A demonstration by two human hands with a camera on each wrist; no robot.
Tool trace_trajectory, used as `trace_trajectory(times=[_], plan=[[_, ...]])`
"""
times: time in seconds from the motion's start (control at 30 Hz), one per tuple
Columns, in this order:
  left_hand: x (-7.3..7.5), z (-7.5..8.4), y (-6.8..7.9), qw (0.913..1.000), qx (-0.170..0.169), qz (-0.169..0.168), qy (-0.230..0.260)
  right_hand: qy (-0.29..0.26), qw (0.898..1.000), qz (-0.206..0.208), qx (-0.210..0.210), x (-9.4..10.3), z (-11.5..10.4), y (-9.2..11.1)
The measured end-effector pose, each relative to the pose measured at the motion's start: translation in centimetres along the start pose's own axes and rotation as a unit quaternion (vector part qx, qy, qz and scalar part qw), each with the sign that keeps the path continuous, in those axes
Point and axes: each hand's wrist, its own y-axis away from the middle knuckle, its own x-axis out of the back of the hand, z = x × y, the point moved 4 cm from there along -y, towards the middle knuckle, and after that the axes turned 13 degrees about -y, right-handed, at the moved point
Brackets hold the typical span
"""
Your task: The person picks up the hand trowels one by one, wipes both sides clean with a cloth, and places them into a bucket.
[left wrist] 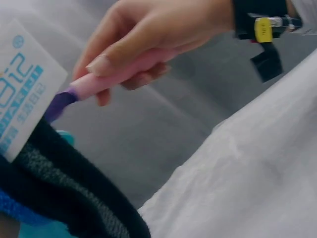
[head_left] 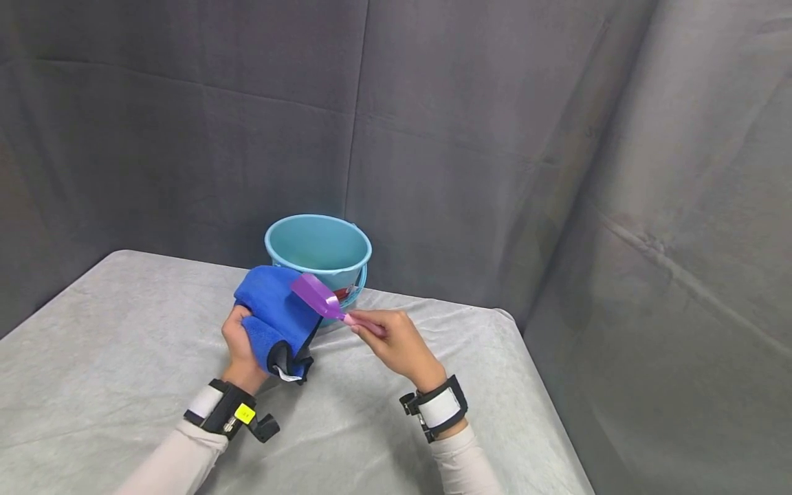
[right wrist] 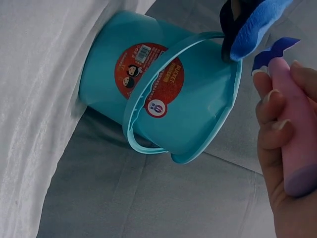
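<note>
My left hand (head_left: 238, 347) grips a folded blue cloth (head_left: 272, 295) with black edging, and a printed white label (left wrist: 25, 84) hangs from it. My right hand (head_left: 402, 347) holds a small trowel by its pink handle (right wrist: 297, 119). Its purple blade (head_left: 317, 295) points up and left, overlapping the cloth in the head view. Just beyond both hands stands a light blue bucket (head_left: 318, 240), upright, with its handle (right wrist: 141, 94) hanging down one side. A round red sticker (right wrist: 171, 74) marks its wall. The cloth hides part of the bucket in the head view, along with most left fingers.
The bucket stands near the back edge of a table draped in pale grey cloth (head_left: 124, 344). Dark grey curtains (head_left: 464, 137) hang behind the table and along its right side. Each wrist wears a black strap (head_left: 448, 405) with a small camera.
</note>
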Motion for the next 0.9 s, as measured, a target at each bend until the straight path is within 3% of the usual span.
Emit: trace_trajectory(times=[0.1, 0.23, 0.43, 0.9], plan=[[-0.2, -1.2, 0.2, 0.9971, 0.032, 0.004, -0.069, 0.003, 1.000, 0.003, 0.009, -0.1, 0.1, 0.0], [-0.5, -2.4, 0.4, 0.9915, 0.059, -0.011, -0.116, 0.003, 1.000, 0.005, 0.014, -0.3, 0.1, 0.0], [-0.7, -3.1, 0.7, 0.9840, 0.060, -0.015, -0.167, -0.002, 1.000, 0.000, 0.015, -0.9, 0.1, 0.0], [-0.6, -2.6, 0.8, 0.9827, 0.066, -0.004, -0.173, -0.003, 0.999, -0.022, 0.026, -2.4, -0.2, -0.1]])
